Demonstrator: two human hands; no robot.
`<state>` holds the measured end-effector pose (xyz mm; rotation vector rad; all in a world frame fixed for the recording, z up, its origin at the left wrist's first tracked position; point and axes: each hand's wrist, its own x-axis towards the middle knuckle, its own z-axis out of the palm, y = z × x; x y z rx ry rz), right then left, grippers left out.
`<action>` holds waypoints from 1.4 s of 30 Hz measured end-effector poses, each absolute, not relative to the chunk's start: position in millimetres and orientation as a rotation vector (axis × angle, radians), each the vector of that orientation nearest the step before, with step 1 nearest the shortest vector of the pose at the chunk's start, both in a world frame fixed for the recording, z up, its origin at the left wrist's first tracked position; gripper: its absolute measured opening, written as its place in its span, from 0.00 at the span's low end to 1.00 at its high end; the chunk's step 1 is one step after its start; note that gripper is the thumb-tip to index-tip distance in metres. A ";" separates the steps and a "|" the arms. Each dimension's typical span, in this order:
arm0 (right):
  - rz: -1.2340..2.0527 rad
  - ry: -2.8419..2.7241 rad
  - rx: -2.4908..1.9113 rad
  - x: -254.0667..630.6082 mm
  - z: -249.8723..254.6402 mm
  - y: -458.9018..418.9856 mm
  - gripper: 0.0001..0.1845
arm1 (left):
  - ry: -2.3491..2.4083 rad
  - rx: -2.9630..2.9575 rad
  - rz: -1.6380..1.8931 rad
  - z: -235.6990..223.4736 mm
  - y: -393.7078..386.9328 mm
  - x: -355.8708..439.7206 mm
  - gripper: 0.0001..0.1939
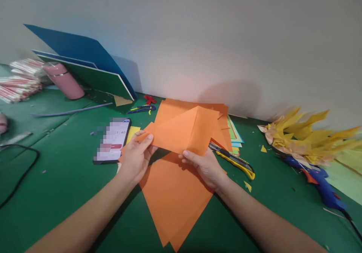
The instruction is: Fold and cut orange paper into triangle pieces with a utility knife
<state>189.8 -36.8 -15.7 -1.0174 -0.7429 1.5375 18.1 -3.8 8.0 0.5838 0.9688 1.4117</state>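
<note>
"What lies nearest?"

"Loose orange sheets (172, 204), overlapping on the green table (70, 204), on the near side of the folded sheet (175, 128). That one, orange too, is held up between the two hands."

"And the grip?"

"Both closed on it. The left hand (138, 155) pinches the folded sheet's left end, thumb on top; the right hand (202, 166) pinches its near edge, close by the crease."

"So which step is this?"

"Handling the fold, I'd judge — the panels stand at an angle, not pressed flat."

"What would the next move call for?"

"Probably a steady pinch at both places while the crease is lined up — releasing one side could let it spring open."

"Anything further off?"

"A yellow-handled cutter (234, 162) right of the folded sheet, a phone (114, 147) to its left, and more orange paper (175, 108) behind it."
</note>
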 end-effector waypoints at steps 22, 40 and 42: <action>1.204 -0.755 -1.032 201.9 -15.5 -23.6 0.20 | 1.157 1.292 1.007 -2.5 -8.8 14.9 0.14; 1.238 -1.072 -1.128 196.6 -18.4 -30.0 0.22 | 1.034 0.950 0.991 9.2 -17.6 24.3 0.13; 1.246 -1.074 -1.126 196.9 -19.0 -29.9 0.22 | 1.055 0.954 1.011 7.5 -16.6 23.2 0.16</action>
